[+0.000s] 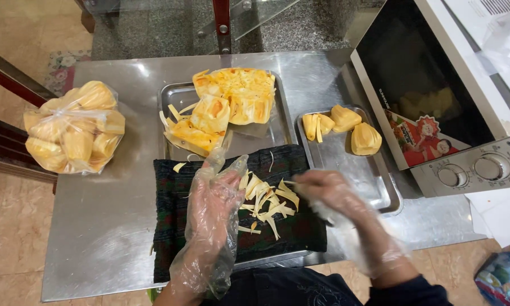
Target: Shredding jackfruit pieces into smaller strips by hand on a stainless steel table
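Nearest the camera, at 6 o'clock, 2 hands in loose clear plastic gloves work over a dark cloth (178, 226) spread on the steel desk (102, 226). On the cloth, the left hand (212, 207) lies flat with fingers spread wide and holds nothing, its fingertips touching the near edge of a heap of pale yellow jackfruit strips (269, 204) at the cloth's middle. At 5 o'clock, the right hand (328, 192) is blurred, its fingers drawn together at the heap's right side; whether it pinches a strip cannot be told. So the strips sit between the 2 hands, touching both. The cloth's near edge reaches almost to the desk's front edge, over a tray rim that shows just under it. At 12 o'clock a steel tray (173, 96) holds big jackfruit pieces (232, 99), its near end tucked under the cloth. At 2 o'clock a smaller tray (374, 181) carries 4 yellow pods (365, 139) at its far end, with its near half bare, just beside the right hand. A microwave oven (464, 113) crowds the desk's right edge at 3 o'clock. At 9 o'clock a clear bag of pods (73, 127) sits at the left edge, with bare steel between it and the cloth.
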